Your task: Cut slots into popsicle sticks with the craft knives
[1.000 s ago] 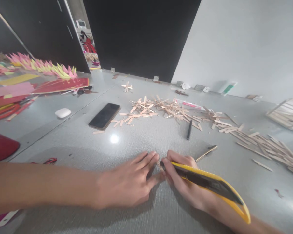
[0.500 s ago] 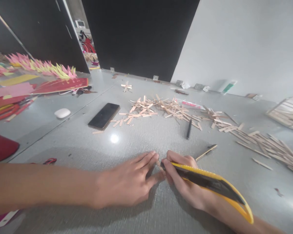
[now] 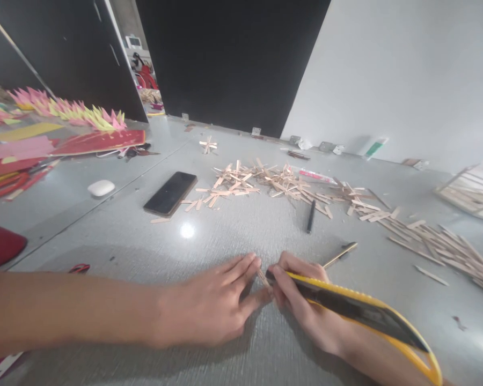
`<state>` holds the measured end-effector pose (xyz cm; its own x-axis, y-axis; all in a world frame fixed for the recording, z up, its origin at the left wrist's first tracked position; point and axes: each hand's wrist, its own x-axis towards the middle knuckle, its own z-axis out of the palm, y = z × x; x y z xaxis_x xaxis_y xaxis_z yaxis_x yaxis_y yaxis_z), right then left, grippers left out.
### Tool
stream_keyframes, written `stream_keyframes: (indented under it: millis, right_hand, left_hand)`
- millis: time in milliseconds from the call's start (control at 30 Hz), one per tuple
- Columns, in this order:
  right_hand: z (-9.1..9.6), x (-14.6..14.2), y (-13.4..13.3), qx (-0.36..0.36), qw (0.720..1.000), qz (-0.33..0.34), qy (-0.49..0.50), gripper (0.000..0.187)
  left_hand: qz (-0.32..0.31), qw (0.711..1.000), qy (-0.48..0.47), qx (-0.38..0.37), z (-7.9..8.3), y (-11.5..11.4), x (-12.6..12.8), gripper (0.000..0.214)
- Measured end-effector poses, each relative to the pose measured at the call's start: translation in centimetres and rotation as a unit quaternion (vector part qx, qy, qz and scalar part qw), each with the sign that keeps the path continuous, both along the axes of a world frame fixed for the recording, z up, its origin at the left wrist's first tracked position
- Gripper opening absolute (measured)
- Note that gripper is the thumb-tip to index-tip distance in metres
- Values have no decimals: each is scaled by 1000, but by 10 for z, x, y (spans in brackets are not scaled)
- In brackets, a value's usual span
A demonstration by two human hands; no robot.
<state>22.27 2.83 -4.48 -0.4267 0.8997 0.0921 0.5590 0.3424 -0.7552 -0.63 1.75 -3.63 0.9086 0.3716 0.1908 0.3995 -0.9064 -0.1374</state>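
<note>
1. On my remote feed, the right hand [image 3: 300, 292] grasps one yellow-and-black plastic cutter [image 3: 358, 305], tip at one small pale wooden strip [image 3: 264, 279].
2. The left hand [image 3: 209, 305] pins that strip to the grey surface [image 3: 233, 230].
3. Cut through or not, I can't tell.
4. Outward: one black rectangular phone [image 3: 171, 193], loose flat wooden sticks [image 3: 284, 179] too tangled to count, one assembled-looking wooden-stick star [image 3: 208, 145].

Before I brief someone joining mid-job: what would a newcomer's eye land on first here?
Probably the long yellow-and-black tool in the right hand, slanting toward the lower right, its dark tip beside a small wooden piece at the left hand. Beyond the hands, loose wooden sticks spread from the middle to the right edge. At upper left, pink and yellow paper spikes stand out.
</note>
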Motion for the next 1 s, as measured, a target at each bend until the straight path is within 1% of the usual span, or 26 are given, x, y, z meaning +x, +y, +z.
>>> stream_keyframes:
  millis: [100,333,500,600,733,900,1000]
  right_hand:
    - [2,-3,1,-16,1000,-19,13,44]
    - [1,-3,4,-23,999,-15,19,43]
    - [2,-3,5,-13,1000,-15,-4,42]
    - [4,-4,4,-3,1000,-15,-26,42]
    - [8,-5,2,28,998,-14,-54,41]
    - [20,-6,1,95,993,-2,-73,39]
    - [25,-6,0,139,987,-1,-85,35]
  left_hand:
    - [-3,1000,6,9,-1,0,1,57]
    - [-6,1000,15,7,-5,2,1,57]
    - [-1,1000,17,6,-3,2,2,58]
    - [-11,1000,23,14,-2,2,2,57]
    - [-20,999,22,30,-4,1,1,59]
    - [-14,999,16,28,-7,2,0,63]
    - [-12,1000,20,19,-4,2,0,61]
